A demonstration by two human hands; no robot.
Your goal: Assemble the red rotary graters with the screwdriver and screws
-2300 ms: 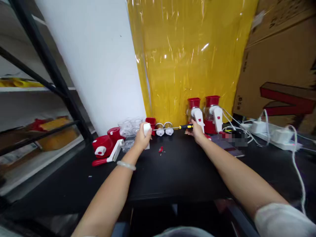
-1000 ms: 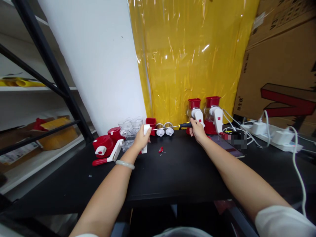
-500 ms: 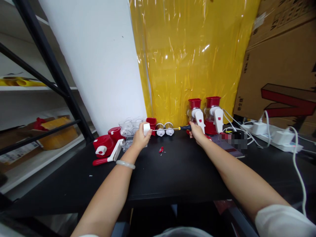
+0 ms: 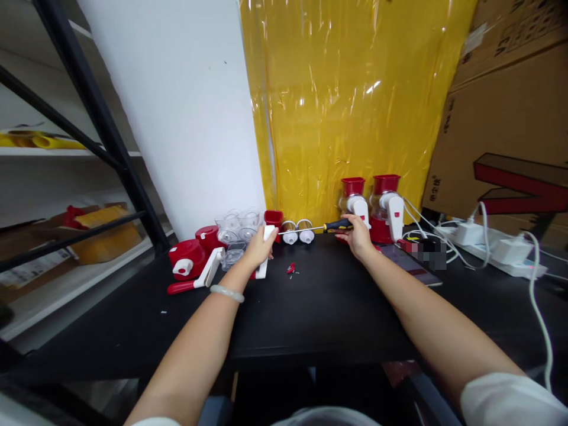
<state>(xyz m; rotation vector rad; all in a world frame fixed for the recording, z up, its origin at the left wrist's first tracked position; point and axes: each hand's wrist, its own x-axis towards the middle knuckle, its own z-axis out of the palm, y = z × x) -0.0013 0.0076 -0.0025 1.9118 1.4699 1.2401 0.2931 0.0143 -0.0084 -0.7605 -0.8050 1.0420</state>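
In front of a yellow curtain (image 4: 355,106), with cardboard box (image 4: 510,130) to right, over black table (image 4: 319,313): holds screwdriver (image 4: 338,225) by its handle in right hand (image 4: 359,239), thumb and fingers closed loosely on it; clasps white part (image 4: 268,232) in left hand (image 4: 257,248), fingers curled firmly round. Points shaft tip at white part; cannot tell whether seated. If pushed askew, could skid off and jab left fingers. If bumped, could scatter small red piece (image 4: 291,267) and tiny bits (image 4: 297,273) lying on tabletop.

You're in a workshop, looks like: a screwdriver (image 4: 338,225) out; red/wht grinders (image 4: 393,216) + loose pts (image 4: 189,258) nr back edge of tbl (image 4: 310,319); storage rack (image 4: 84,89), cardbd box (image 4: 510,118).
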